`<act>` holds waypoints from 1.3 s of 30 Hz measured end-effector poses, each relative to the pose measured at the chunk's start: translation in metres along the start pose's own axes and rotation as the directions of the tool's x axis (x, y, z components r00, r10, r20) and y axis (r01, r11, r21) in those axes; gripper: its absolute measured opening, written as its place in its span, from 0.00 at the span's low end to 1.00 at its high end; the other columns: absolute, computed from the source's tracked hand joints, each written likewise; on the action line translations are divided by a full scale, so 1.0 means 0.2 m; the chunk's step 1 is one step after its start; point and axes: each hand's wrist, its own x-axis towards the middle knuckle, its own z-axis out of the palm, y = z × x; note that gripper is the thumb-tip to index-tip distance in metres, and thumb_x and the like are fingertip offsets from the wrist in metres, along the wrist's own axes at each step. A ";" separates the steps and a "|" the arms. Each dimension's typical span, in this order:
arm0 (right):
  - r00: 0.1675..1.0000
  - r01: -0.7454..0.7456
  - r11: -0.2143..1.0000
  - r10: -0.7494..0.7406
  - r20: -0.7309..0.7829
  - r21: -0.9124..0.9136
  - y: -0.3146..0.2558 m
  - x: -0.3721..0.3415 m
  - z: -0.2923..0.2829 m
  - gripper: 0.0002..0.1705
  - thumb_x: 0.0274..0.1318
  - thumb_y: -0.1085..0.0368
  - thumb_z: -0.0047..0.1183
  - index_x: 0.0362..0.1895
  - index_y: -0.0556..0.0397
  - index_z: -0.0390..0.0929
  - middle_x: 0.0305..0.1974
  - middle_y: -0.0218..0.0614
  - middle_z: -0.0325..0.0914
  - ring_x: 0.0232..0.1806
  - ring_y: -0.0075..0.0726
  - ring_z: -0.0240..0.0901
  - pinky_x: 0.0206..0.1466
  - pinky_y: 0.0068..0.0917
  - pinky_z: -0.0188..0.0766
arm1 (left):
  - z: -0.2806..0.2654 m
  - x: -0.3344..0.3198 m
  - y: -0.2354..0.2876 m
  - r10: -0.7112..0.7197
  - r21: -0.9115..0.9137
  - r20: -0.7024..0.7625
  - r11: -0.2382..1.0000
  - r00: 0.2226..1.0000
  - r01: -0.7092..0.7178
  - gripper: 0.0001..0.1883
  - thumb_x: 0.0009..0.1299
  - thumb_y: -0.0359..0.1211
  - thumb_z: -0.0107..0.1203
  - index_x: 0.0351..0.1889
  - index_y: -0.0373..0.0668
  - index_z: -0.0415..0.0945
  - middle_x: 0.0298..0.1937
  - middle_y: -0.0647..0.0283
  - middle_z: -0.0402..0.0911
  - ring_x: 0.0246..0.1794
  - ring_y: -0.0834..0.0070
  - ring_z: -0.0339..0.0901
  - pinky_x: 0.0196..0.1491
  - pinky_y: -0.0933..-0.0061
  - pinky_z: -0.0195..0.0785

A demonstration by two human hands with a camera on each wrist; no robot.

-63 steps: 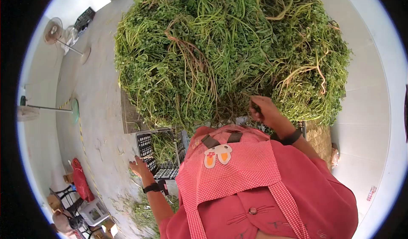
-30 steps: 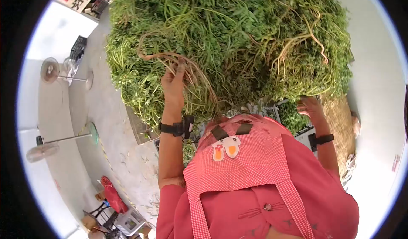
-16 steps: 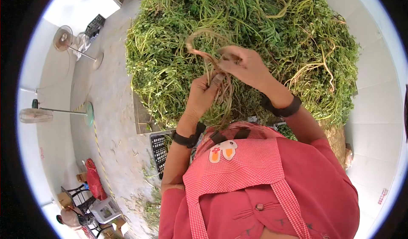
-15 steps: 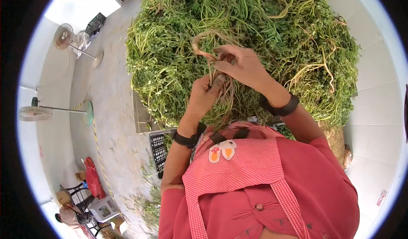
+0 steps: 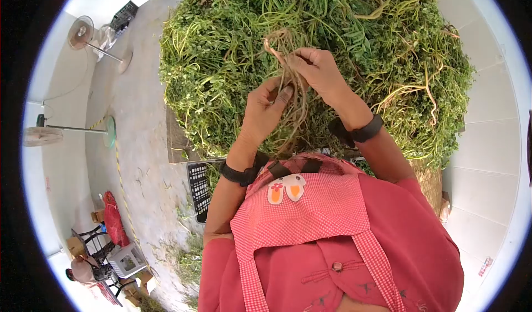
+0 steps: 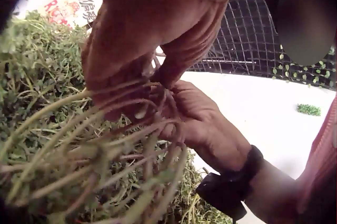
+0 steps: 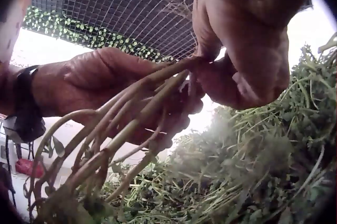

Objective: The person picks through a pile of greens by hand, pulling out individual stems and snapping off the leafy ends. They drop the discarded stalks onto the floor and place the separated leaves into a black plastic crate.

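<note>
Both hands meet over the front of a big heap of leafy green stems [image 5: 233, 51]. Between them is a bundle of long, limp, brownish stems [image 5: 301, 104], whose lower ends droop toward the apron. My left hand [image 5: 263, 112] grips the bundle between thumb and fingers. Just above it, my right hand [image 5: 324, 78] pinches the stems near their bent, pale upper end. In the right wrist view the bundled stems [image 7: 131, 124] fan out below the pinching right hand [image 7: 247, 34]. Seen from the left wrist, the right hand [image 6: 197, 113] lies directly behind the left hand's fingers.
A black plastic crate [image 5: 199, 193] stands below the heap at left. Loose greens [image 5: 188, 262] lie on the floor. Two standing fans [image 5: 82, 33], a red sack [image 5: 113, 220] and a white crate [image 5: 127, 261] are farther left. A pale wall [image 5: 482, 140] borders the right.
My left hand came from beside the crate and picked brown stems off the heap. My right hand left the heap's front edge and joined it. The stems' looped top has since shifted slightly right.
</note>
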 end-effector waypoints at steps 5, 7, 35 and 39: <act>0.997 0.063 0.976 -0.069 -0.024 -0.207 0.00 -0.01 0.00 0.15 0.59 0.59 0.49 0.36 0.61 0.76 0.20 0.26 0.71 0.20 0.15 0.60 0.22 0.19 0.60 | 0.03 0.03 -0.01 0.001 -0.020 0.008 1.000 1.000 -0.001 0.11 0.66 0.32 0.54 0.43 0.34 0.73 0.25 0.74 0.72 0.23 0.90 0.62 0.27 0.85 0.59; 0.997 -0.062 0.997 0.063 0.035 -0.043 -0.01 -0.03 0.01 0.15 0.59 0.60 0.48 0.36 0.61 0.75 0.21 0.27 0.70 0.21 0.17 0.61 0.24 0.21 0.61 | 0.04 0.03 -0.01 -0.011 0.001 -0.001 1.000 1.000 0.011 0.10 0.66 0.32 0.54 0.40 0.34 0.73 0.24 0.75 0.71 0.23 0.90 0.61 0.26 0.86 0.58; 0.973 0.002 0.917 0.090 -0.211 0.398 0.04 -0.07 -0.43 0.12 0.61 0.61 0.47 0.39 0.57 0.75 0.12 0.19 0.57 0.10 0.14 0.44 0.13 0.18 0.42 | -0.54 0.10 0.59 0.128 0.000 -0.428 0.990 0.895 -0.141 0.10 0.62 0.25 0.44 0.33 0.34 0.77 0.15 0.77 0.62 0.12 0.93 0.49 0.15 0.87 0.37; 0.943 0.000 0.967 0.086 -0.323 0.255 0.09 -0.06 -0.55 0.13 0.60 0.59 0.49 0.37 0.57 0.76 0.13 0.21 0.59 0.12 0.16 0.51 0.15 0.21 0.49 | -0.64 0.15 0.80 0.408 0.286 -0.518 0.911 0.752 -0.298 0.13 0.66 0.28 0.42 0.43 0.30 0.73 0.15 0.80 0.53 0.13 0.91 0.46 0.16 0.86 0.36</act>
